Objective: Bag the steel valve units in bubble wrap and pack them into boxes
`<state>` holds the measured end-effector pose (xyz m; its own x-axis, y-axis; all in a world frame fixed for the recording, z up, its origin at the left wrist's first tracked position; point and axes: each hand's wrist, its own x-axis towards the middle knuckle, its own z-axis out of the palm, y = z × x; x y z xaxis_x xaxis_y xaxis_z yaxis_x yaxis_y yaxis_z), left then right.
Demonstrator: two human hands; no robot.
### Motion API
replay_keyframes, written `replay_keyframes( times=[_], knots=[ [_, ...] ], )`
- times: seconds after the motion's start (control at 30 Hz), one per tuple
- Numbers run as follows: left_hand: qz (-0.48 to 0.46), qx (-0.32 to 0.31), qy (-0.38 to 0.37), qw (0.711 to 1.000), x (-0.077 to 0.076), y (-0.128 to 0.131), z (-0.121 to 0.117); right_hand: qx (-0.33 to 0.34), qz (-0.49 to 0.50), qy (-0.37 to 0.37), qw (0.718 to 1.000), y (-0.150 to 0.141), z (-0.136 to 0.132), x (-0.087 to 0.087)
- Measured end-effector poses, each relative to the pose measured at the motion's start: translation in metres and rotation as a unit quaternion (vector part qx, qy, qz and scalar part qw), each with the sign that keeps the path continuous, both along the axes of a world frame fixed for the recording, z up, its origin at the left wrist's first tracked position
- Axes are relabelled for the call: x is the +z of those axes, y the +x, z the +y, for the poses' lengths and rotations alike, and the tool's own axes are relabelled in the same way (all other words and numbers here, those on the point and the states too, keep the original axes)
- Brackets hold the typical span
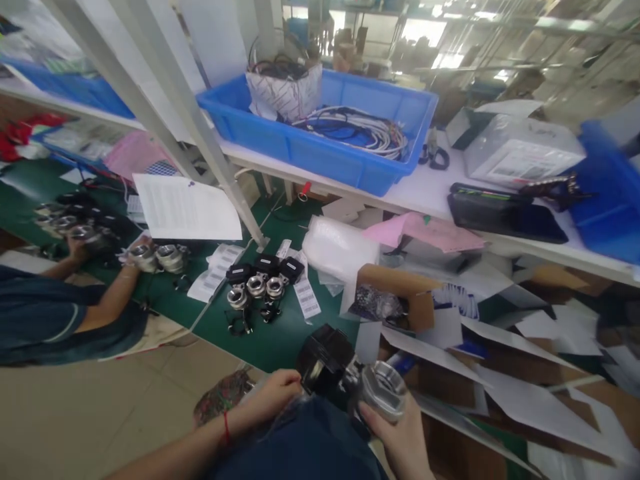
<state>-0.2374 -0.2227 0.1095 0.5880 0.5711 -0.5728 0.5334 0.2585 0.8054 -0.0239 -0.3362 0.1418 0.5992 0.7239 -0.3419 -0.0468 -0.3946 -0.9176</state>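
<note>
A motorized ball valve (384,390), with a silver metal body and a black actuator box, is held low in front of me, close to my dark blue clothing. My right hand (400,433) grips the metal body from below, thumb across its side. Beside the lower left edge of the black box is my left hand (280,393), its fingers curled closed; what they hold is hidden. Some clear plastic film (287,417) shows just under it. Several smaller valves (257,285) with black boxes and cables rest on the green bench (280,343) ahead.
An open carton (395,277) and white box flaps (530,407) crowd the right. Label sheets (306,299) and bubble wrap (340,247) lie on the bench. A blue bin (300,150) with cables sits on the shelf above. At left, another person's hands (133,260) handle valves.
</note>
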Motion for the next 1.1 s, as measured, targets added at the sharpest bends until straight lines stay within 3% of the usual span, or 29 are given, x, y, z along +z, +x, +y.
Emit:
replay_keyframes(
  times=[0.07, 0.17, 0.27, 0.4, 0.5, 0.6, 0.77, 0.87, 0.97, 1.1],
  knots=[
    [0.021, 0.077, -0.010, 0.997, -0.006, -0.007, -0.011, 0.082, -0.069, -0.001, 0.994, 0.001, 0.003, -0.007],
    [0.047, 0.227, 0.004, 0.973, -0.006, -0.016, -0.014, 0.200, -0.098, 0.017, 0.975, -0.001, 0.002, -0.013],
    [0.042, 0.287, 0.041, 0.956, -0.002, -0.020, -0.009, 0.244, -0.117, 0.042, 0.962, -0.008, 0.000, -0.011],
    [0.038, 0.222, 0.072, 0.972, 0.005, -0.017, 0.001, 0.291, -0.156, 0.065, 0.942, -0.018, 0.003, 0.002],
    [0.041, 0.171, 0.020, 0.984, 0.007, -0.015, 0.012, 0.347, -0.174, 0.067, 0.919, -0.024, 0.008, 0.012],
    [0.041, 0.158, -0.031, 0.986, 0.006, -0.017, 0.023, 0.373, -0.170, 0.077, 0.909, -0.028, 0.011, 0.016],
    [0.033, 0.170, -0.039, 0.984, 0.010, -0.024, 0.029, 0.373, -0.144, 0.078, 0.913, -0.033, 0.013, 0.011],
    [0.009, 0.155, 0.012, 0.988, 0.017, -0.026, 0.022, 0.348, -0.144, 0.062, 0.924, -0.038, 0.013, 0.006],
    [0.011, 0.083, 0.087, 0.993, 0.020, -0.024, 0.017, 0.342, -0.143, 0.042, 0.928, -0.044, 0.015, 0.005],
    [0.091, 0.067, 0.203, 0.973, 0.008, -0.025, 0.024, 0.421, -0.147, 0.060, 0.893, -0.049, 0.020, 0.008]
  ],
)
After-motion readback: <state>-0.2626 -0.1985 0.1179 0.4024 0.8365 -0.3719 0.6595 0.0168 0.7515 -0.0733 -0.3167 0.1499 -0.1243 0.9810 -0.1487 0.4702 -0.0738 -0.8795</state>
